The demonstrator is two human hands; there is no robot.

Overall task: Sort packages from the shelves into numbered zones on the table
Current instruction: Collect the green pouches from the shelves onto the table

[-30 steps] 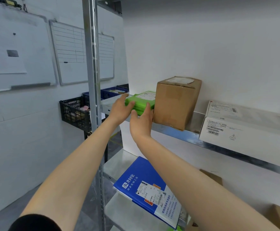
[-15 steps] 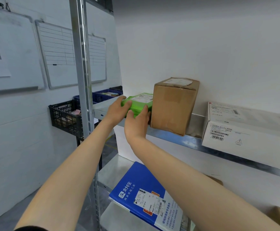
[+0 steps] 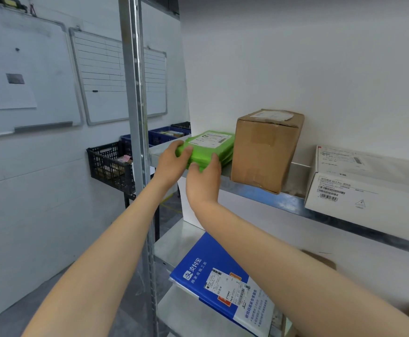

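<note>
Hidden: both hands cover the near edge of the green package (image 3: 210, 147), so I cannot see what is under it.
Cut off: the white box (image 3: 368, 181) runs out of the picture on the right. The blue package (image 3: 218, 276) is cut off at the bottom.
Partly covered: a brown box on the lower shelf (image 3: 320, 259) sits behind the right arm, and only a bit of it shows.
Hard to read: the label on the green package is too small to read.
Black crate (image 3: 111, 164): it is far left, behind the metal post (image 3: 135, 117). Something pink and some yellowish things are in it, but I cannot tell what they are.
Blue crates (image 3: 159, 136): they are farther back. Flat things lie inside, too blurry to name.
Green package place: it lies on the left end of the upper shelf (image 3: 291, 203), just beside the tall brown box (image 3: 266, 149).
Left hand (image 3: 171, 159): its fingers curl over the package's near left corner.
Right hand (image 3: 203, 181): its fingers are close together and hold the package's near edge. The back of the hand faces us.
Lower shelf (image 3: 174, 242): the blue package lies flat on it, with a white label on top.
Wall: two whiteboards (image 3: 23, 81) hang on the left.
</note>
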